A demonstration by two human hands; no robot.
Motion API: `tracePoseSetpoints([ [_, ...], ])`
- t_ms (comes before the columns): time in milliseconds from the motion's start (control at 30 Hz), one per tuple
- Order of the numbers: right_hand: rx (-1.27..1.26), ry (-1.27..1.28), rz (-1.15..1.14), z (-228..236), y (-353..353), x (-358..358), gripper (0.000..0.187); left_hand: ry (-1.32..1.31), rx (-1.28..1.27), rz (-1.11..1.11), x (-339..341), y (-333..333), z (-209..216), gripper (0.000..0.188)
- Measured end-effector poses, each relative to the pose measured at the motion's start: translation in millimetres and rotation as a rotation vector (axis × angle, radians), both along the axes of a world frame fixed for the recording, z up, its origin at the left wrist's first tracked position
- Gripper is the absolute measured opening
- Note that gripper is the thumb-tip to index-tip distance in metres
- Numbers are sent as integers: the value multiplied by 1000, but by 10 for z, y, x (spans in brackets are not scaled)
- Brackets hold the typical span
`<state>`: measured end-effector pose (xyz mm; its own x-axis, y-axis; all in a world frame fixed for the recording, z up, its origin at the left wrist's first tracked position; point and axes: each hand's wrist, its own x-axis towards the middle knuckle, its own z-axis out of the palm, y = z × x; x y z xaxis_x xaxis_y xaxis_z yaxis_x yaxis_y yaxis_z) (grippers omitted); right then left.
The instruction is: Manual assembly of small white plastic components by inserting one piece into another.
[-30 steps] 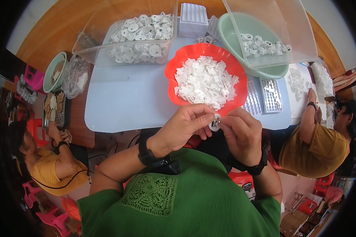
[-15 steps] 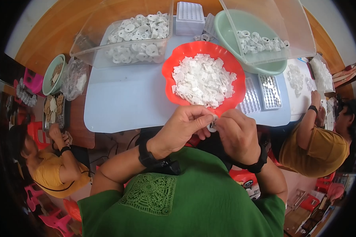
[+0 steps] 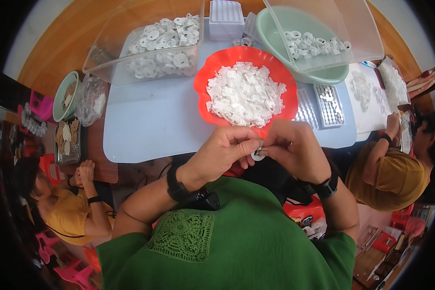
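Note:
Just off the table's near edge, my left hand [image 3: 225, 151] pinches a small white round plastic part [image 3: 257, 156] between thumb and fingers. My right hand [image 3: 300, 151] meets it from the other side, thumb and fingertips pressed together at the part. Whatever tiny piece those right fingertips hold is too small to make out. Directly beyond both hands sits a red bowl [image 3: 201, 99] with a wavy rim, heaped with small white plastic pieces [image 3: 246, 94].
A clear bin [image 3: 106, 63] of white round parts stands far left, a green basin [image 3: 268, 34] and tilted clear bin [image 3: 357, 29] far right. Trays [image 3: 329, 106] of small metallic discs lie right. Co-workers in yellow sit left [image 3: 72, 212] and right [image 3: 389, 174].
My right hand has turned, its wrist raised and shifted right, fingertips still at the white part. My left hand has barely moved. The left co-worker's hands have drawn back from the metal tray.

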<state>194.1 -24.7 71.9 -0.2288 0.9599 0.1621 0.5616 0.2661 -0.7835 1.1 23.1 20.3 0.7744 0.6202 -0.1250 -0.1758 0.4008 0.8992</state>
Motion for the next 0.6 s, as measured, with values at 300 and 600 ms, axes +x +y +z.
tracePoseSetpoints([
  [300,-333,399,-43,-39,16,8,14,-25,-47,48,14,13,53,16],
  [600,-130,389,-195,-142,-223,-162,11,-96,11,75,22,-1,-36,27],
])
